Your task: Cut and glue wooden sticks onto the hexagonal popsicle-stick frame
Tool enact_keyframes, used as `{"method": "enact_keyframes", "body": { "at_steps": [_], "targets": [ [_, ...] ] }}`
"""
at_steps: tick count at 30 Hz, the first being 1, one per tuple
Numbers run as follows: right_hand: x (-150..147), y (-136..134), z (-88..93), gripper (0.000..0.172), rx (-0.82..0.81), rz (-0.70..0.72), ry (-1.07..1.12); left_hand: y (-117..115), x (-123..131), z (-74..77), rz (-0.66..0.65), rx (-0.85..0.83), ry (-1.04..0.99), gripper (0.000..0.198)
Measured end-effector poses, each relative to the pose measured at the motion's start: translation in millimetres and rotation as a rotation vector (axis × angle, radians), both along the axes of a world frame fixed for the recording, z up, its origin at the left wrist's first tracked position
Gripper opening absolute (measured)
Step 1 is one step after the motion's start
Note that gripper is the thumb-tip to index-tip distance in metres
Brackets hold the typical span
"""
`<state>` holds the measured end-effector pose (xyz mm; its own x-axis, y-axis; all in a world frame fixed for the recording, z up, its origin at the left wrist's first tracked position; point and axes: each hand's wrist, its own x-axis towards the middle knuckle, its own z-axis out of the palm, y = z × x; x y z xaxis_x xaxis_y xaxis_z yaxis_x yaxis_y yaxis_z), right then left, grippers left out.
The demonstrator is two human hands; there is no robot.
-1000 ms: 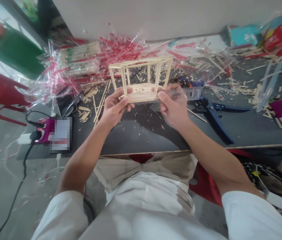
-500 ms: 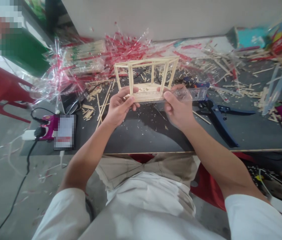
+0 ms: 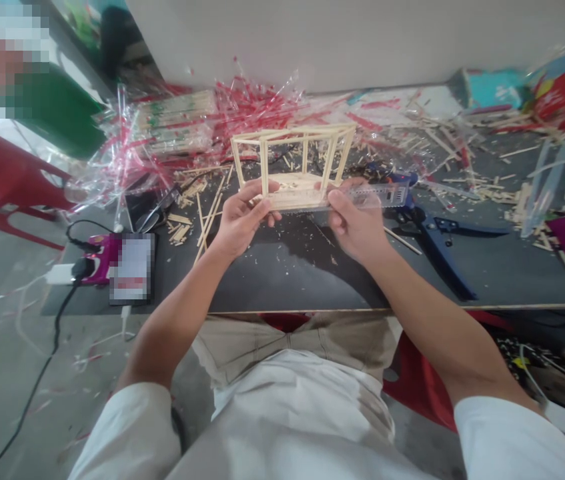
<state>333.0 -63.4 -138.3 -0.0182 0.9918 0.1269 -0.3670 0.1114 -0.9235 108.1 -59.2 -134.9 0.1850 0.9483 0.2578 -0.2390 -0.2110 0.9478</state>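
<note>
The person holds a small frame of thin wooden sticks (image 3: 295, 163) above the dark counter (image 3: 282, 273), its open uprights standing away from the body and its base turned toward the camera. The left hand (image 3: 239, 220) is closed on the frame's lower left corner, thumb on top. The right hand (image 3: 357, 220) is closed on the lower right edge and also pinches a clear plastic ruler (image 3: 377, 195) laid along the base, sticking out to the right. The step in hand looks like measuring or checking the base against the ruler. The next move would call for keeping the light frame steady and the ruler flush with the edge. Blue cutters (image 3: 437, 233) lie just right of the hands, loose sticks (image 3: 205, 213) to the left
</note>
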Motion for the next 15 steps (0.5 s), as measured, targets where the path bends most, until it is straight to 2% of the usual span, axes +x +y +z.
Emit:
{"method": "enact_keyframes", "body": {
  "at_steps": [6, 15],
  "targets": [
    [-0.2, 0.6, 1.9, 0.059, -0.022, 0.014, 0.035, -0.1, 0.8, 1.6, 0.0, 0.038, -0.004, 0.03],
    [-0.5, -0.4, 5.6, 0.06, -0.033, 0.025, 0.047, 0.3, 0.0, -0.7, -0.011, 0.019, -0.035, 0.03]
  ]
}}
